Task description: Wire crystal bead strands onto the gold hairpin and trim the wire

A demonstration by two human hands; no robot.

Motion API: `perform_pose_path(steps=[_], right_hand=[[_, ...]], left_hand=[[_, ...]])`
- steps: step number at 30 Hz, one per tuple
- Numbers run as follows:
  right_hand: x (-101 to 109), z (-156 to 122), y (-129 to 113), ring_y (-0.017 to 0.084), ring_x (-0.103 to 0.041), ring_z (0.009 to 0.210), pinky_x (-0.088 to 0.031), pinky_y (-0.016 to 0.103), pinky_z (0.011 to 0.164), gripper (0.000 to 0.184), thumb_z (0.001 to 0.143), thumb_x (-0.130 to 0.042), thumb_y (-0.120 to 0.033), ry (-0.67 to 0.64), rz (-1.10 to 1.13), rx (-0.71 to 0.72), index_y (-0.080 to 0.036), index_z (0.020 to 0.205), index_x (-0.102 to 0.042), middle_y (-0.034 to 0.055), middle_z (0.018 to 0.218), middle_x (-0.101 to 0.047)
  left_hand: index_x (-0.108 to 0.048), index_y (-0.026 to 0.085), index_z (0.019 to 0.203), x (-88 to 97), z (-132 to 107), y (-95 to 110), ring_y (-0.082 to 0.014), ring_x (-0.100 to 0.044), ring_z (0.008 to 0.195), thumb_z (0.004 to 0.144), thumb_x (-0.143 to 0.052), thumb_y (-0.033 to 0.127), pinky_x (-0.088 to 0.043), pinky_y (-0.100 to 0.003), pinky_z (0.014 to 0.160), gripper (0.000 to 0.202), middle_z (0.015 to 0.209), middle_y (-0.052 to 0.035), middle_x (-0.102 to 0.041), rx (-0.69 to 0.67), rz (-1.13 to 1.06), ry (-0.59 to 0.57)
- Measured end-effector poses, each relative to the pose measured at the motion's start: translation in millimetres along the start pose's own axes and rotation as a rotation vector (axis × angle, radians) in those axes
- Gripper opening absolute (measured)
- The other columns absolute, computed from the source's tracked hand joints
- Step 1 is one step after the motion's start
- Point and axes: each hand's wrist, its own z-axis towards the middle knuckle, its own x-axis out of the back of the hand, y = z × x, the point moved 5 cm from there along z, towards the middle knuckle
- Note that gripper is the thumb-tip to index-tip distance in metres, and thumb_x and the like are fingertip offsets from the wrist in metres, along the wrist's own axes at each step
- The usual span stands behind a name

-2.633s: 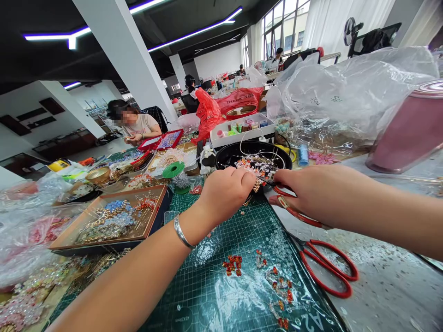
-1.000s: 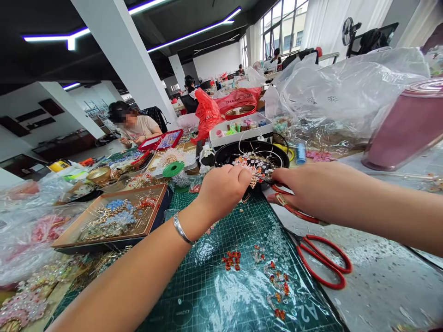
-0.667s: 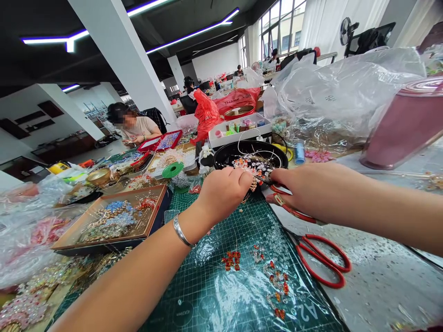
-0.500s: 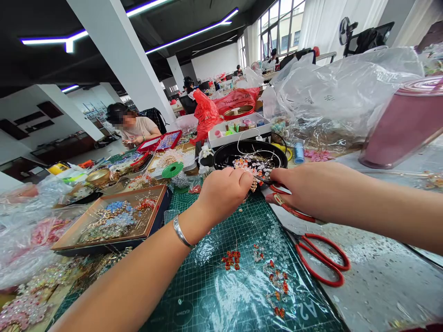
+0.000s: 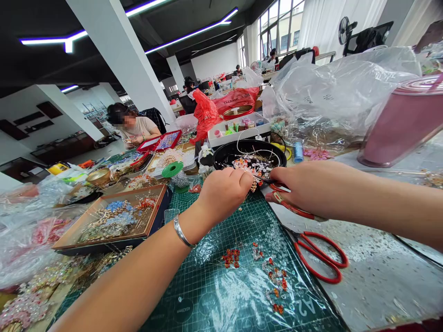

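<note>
My left hand, with a silver bangle at the wrist, is closed round a beaded spray of clear and orange beads on wire. Its fingers hide the lower part of the spray. My right hand grips red-handled pliers, whose dark jaws reach to the spray beside my left fingers. Both hands are above the far edge of a green cutting mat. On the mat lie a clump of red-orange beads and loose orange and clear beads. Red-handled scissors rest at its right edge.
Behind the hands stands a black round tray. To the left are a box of beaded pieces and a green spool. A pink tumbler and clear plastic bags stand at right. A co-worker sits at far left.
The beaded spray has shifted very slightly between my hands. Both hands keep the same grip and nearly the same place.
</note>
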Motion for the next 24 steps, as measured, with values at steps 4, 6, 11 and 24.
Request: perform_pose_path(steps=[4,6,11,24], right_hand=[[0.2,0.9,0.1,0.029,-0.066,0.073,-0.031,0.033,0.053,0.042,0.093,-0.041,-0.061,0.016,-0.006,-0.007,-0.022,0.094,-0.057,0.0088,0.079,-0.069],[0.2,1.1,1.1,0.029,-0.065,0.07,-0.031,0.033,0.053,0.045,0.094,-0.039,-0.061,0.034,-0.013,-0.014,-0.021,0.096,-0.058,0.0091,0.077,-0.068],[-1.6,-1.0,3.5,0.029,-0.065,0.071,-0.03,0.033,0.054,0.04,0.094,-0.042,-0.059,0.055,-0.041,0.012,-0.022,0.097,-0.058,0.0078,0.078,-0.069],[9.3,2.6,-4.2,0.028,-0.067,0.076,-0.034,0.032,0.053,0.021,0.095,-0.051,-0.041,0.018,-0.108,0.012,-0.022,0.094,-0.06,0.0076,0.08,-0.069]], left_hand=[[-0.057,0.016,0.091,-0.5,0.9,0.6,-0.0201,-0.058,0.066,0.092,-0.043,0.01,-0.033,-0.033,0.051,0.015,0.075,-0.0043,-0.064,0.008,-0.005,-0.006],[-0.057,0.016,0.092,-1.0,1.8,0.4,-0.0197,-0.059,0.067,0.093,-0.043,0.01,-0.034,-0.032,0.052,0.015,0.076,-0.0044,-0.065,0.016,-0.009,-0.009],[-0.058,0.016,0.091,-4.0,3.3,-0.7,-0.0198,-0.059,0.067,0.093,-0.043,0.011,-0.034,-0.032,0.053,0.015,0.076,-0.0048,-0.065,0.021,-0.013,-0.023],[-0.057,0.016,0.091,-9.6,6.3,-1.1,-0.0214,-0.058,0.066,0.093,-0.039,0.008,-0.035,-0.034,0.053,0.02,0.073,-0.005,-0.062,-0.032,-0.008,-0.051]])
